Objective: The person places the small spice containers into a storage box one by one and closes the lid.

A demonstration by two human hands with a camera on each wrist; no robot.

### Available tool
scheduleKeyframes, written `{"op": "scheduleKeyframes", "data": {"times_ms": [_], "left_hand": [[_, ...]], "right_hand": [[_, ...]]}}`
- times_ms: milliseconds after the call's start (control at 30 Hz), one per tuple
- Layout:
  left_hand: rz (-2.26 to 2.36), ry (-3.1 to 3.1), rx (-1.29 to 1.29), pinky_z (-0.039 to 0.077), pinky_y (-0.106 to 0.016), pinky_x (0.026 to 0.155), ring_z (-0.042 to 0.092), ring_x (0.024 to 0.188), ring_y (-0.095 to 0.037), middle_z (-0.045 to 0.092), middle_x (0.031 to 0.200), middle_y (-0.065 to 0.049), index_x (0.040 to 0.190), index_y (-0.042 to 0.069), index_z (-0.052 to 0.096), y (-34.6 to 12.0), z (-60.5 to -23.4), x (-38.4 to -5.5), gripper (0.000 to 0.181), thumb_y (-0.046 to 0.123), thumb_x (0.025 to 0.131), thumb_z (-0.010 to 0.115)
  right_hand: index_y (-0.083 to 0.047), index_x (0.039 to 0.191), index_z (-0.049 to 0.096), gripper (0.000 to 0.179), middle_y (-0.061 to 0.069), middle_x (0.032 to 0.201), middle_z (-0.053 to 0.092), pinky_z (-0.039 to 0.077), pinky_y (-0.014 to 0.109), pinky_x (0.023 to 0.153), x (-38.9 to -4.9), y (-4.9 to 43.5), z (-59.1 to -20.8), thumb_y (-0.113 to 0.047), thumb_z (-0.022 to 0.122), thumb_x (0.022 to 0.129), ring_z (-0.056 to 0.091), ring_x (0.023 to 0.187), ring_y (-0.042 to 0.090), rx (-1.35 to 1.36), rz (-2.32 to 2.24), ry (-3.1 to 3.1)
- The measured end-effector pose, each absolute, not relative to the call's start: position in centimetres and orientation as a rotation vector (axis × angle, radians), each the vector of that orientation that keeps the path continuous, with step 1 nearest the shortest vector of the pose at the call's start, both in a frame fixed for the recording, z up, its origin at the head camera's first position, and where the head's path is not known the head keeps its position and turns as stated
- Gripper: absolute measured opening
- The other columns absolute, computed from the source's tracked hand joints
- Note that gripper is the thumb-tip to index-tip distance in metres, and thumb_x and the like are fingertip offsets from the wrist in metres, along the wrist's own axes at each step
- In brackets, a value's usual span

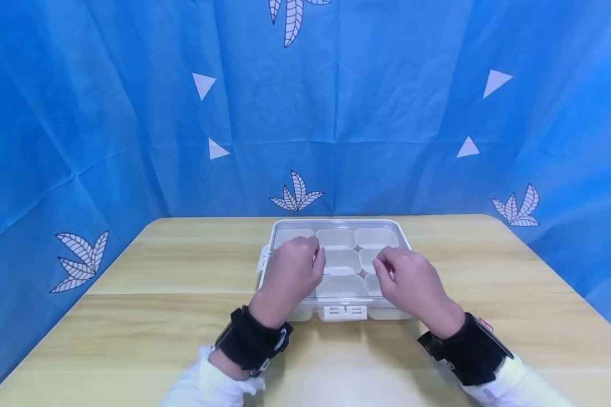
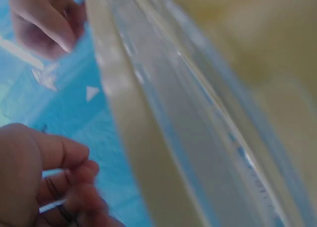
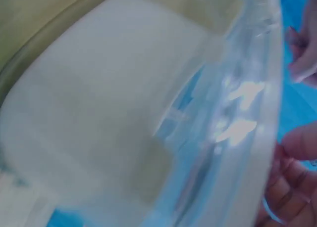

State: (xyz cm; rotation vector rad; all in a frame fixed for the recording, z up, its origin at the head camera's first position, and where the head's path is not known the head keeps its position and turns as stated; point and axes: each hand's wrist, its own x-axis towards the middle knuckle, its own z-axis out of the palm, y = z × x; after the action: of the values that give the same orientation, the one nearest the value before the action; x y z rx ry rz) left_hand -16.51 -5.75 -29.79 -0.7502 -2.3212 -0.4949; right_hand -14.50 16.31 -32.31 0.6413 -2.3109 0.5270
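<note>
A clear-lidded storage box (image 1: 336,302) with several whitish compartments sits toward the back of the table. One white latch (image 1: 345,313) is on its front side and another latch (image 1: 263,259) on its left. Over the left part of the lid is my left hand (image 1: 292,271), its fingers loosely curled around nothing. My right hand (image 1: 412,280) is over the right part, likewise loosely curled and holding nothing. The left wrist view shows the left thumb near the fingertips. Whether either hand touches the lid, I cannot tell.
The box stands on a light wood-grain table (image 1: 183,316) with rounded far corners. Behind the table and along its sides hangs a blue cloth (image 1: 387,113) printed with white leaves and triangles. Black bands (image 1: 254,339) wrap both wrists, above white sleeves.
</note>
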Motion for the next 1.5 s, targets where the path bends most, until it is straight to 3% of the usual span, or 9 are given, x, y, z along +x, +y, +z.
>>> {"op": "scheduleKeyframes", "data": {"times_ms": [67, 167, 267, 333, 467, 733, 1100, 1500], "left_hand": [[-0.384, -2.339, -0.720, 0.052, -0.028, 0.055, 0.056, 0.059, -0.018, 0.058, 0.068, -0.006, 0.081, 0.001, 0.066, -5.5, -30.1, -15.9, 0.016, 0.013, 0.090, 0.062], [-0.252, -2.503, -0.643, 0.051, -0.043, 0.088, 0.062, 0.098, -0.029, 0.065, 0.108, -0.016, 0.111, 0.000, 0.066, -5.0, -30.4, -15.2, 0.038, 0.032, 0.096, 0.054], [-0.203, -2.756, -0.551, 0.026, -0.057, 0.110, 0.037, 0.135, -0.037, 0.042, 0.148, -0.016, 0.142, 0.007, 0.048, -4.7, -30.7, -14.8, 0.063, 0.052, 0.098, 0.040], [-0.203, -2.876, -0.508, 0.011, -0.061, 0.113, 0.020, 0.143, -0.038, 0.025, 0.157, -0.014, 0.151, 0.013, 0.035, -4.5, -30.9, -14.6, 0.071, 0.058, 0.097, 0.034], [-0.220, -2.963, -0.484, 0.002, -0.060, 0.114, 0.009, 0.145, -0.037, 0.012, 0.160, -0.012, 0.155, 0.018, 0.025, -4.3, -31.6, -14.3, 0.074, 0.062, 0.096, 0.031], [-0.220, -2.992, -0.439, 0.007, -0.060, 0.114, 0.010, 0.144, -0.040, 0.009, 0.161, -0.012, 0.155, 0.027, 0.024, -4.2, -32.2, -13.9, 0.070, 0.065, 0.097, 0.026], [-0.240, -2.993, -0.454, -0.002, -0.064, 0.112, 0.003, 0.145, -0.038, 0.005, 0.161, -0.010, 0.156, 0.029, 0.020, -4.1, -31.8, -13.9, 0.075, 0.070, 0.094, 0.013], [-0.209, -2.996, -0.398, -0.001, -0.066, 0.111, 0.003, 0.145, -0.039, 0.005, 0.161, -0.011, 0.156, 0.027, 0.019, -3.9, -31.4, -14.2, 0.072, 0.067, 0.096, 0.019]], "right_hand": [[-0.004, 0.079, 0.065, 0.003, 0.003, 0.070, 0.062, 0.048, 0.032, 0.053, -14.5, 16.7, -32.6, -0.005, 0.065, 0.082, 0.053, 0.060, 0.018, 0.605, 0.469, -2.308], [0.001, 0.092, 0.068, 0.014, 0.014, 0.088, 0.068, 0.053, 0.045, 0.068, -14.5, 17.0, -33.0, -0.010, 0.067, 0.082, 0.062, 0.078, 0.032, 0.593, 0.419, -2.344], [0.004, 0.105, 0.067, 0.029, 0.021, 0.108, 0.066, 0.049, 0.056, 0.084, -14.5, 16.9, -33.1, -0.016, 0.066, 0.084, 0.060, 0.102, 0.039, 0.597, 0.403, -2.418], [0.005, 0.114, 0.064, 0.038, 0.024, 0.120, 0.061, 0.043, 0.060, 0.092, -14.4, 16.8, -33.1, -0.021, 0.064, 0.086, 0.054, 0.114, 0.041, 0.592, 0.399, -2.482], [0.005, 0.130, 0.054, 0.051, 0.028, 0.135, 0.049, 0.032, 0.063, 0.102, -14.1, 16.6, -32.9, -0.028, 0.057, 0.091, 0.043, 0.126, 0.046, 0.538, 0.391, -2.620], [-0.008, 0.150, 0.036, 0.060, 0.028, 0.151, 0.029, 0.011, 0.071, 0.106, -13.6, 16.0, -32.6, -0.042, 0.040, 0.102, 0.021, 0.137, 0.052, 0.461, 0.394, -2.842], [-0.013, 0.154, 0.028, 0.062, 0.028, 0.157, 0.009, 0.004, 0.073, 0.105, -13.2, 15.8, -32.4, -0.048, 0.035, 0.103, 0.010, 0.139, 0.053, 0.474, 0.347, -2.921], [-0.011, 0.153, 0.029, 0.065, 0.030, 0.155, 0.014, 0.007, 0.072, 0.106, -13.7, 15.5, -32.2, -0.049, 0.038, 0.101, 0.014, 0.138, 0.054, 0.442, 0.319, -2.900]]}}
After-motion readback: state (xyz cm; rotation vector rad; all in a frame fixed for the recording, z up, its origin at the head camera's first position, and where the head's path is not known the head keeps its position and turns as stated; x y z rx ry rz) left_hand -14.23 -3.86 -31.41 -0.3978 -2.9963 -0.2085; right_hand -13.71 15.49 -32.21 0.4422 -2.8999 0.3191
